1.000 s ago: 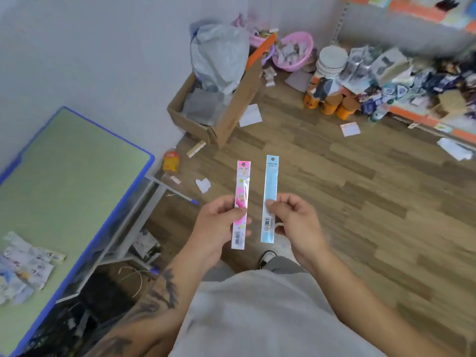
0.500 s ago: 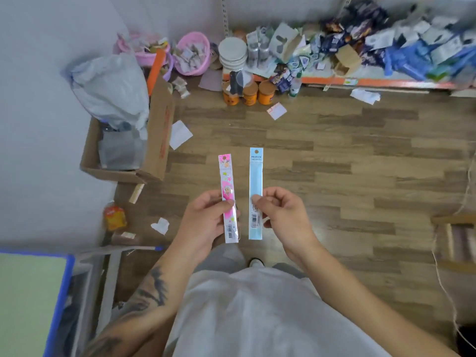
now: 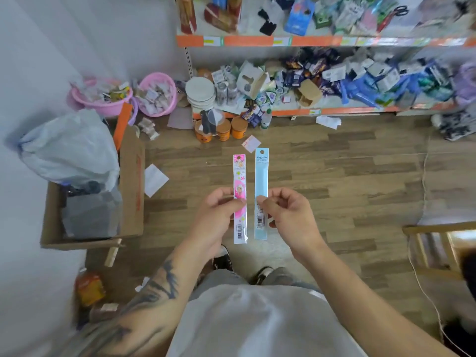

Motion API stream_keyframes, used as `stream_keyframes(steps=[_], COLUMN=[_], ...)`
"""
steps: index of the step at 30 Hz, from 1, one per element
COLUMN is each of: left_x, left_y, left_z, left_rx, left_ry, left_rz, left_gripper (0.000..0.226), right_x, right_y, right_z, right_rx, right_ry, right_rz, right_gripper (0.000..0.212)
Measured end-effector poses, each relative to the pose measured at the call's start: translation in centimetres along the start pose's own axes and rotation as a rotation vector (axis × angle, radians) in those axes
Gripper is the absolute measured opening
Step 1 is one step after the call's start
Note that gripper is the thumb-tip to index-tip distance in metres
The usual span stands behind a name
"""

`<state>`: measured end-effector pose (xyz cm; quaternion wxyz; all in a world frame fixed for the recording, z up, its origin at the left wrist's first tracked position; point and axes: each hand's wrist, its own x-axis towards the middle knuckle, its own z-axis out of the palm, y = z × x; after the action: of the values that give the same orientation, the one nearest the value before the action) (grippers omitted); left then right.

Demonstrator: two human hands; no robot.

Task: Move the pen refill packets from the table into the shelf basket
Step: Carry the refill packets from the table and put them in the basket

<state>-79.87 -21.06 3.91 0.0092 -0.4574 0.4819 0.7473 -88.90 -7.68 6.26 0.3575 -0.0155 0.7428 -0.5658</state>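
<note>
Now my left hand point(image 3: 216, 217) pinches the long pink printed refill packet point(image 3: 239, 199), my right hand point(image 3: 288, 217) the pale blue one point(image 3: 261, 194) just beside it; both look light, thin, bendy, best pinched mid-length.

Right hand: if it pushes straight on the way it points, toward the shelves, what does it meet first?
Nothing close. The right hand, pinching the blue packet, has only open air ahead above the wood floor. First obstacle looks like the cluttered lower shelf, though depth is uncertain from one view.

Pink cartoon-printed packet point(image 3: 239, 186), plain pale-blue packet point(image 3: 261, 181), pink basins point(image 3: 103, 105).
</note>
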Motion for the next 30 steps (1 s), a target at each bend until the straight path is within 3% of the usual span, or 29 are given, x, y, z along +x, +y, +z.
stream_keyframes(steps=[6,12,21,30], left_x=[4.7,9.4,16.4,20.3], left_y=[3.4,8.7,21.8,35.7], left_z=[1.1,3.5,11.1,19.4], left_rx=[0.013,0.033,0.014,0.016], left_ry=[0.041,0.079,0.162,0.136], left_rz=[-0.032,0.055,0.288,0.563], left_gripper=[0.022,0.019,0.024,0.029], right_x=[4.2,11.6,23.4,32.2], right_y=[-1.1,-5.2,-17.7,-32.0], right_z=[-0.7,-1.8,-6.7,-13.4], right_rx=[0.052,0.041,0.037,-0.005], right_ry=[0.042,-0.003,-0.170,-0.157], right_rz=[0.065,0.015,-0.169,-0.431], right_gripper=[0.010,0.009,0.008,0.021])
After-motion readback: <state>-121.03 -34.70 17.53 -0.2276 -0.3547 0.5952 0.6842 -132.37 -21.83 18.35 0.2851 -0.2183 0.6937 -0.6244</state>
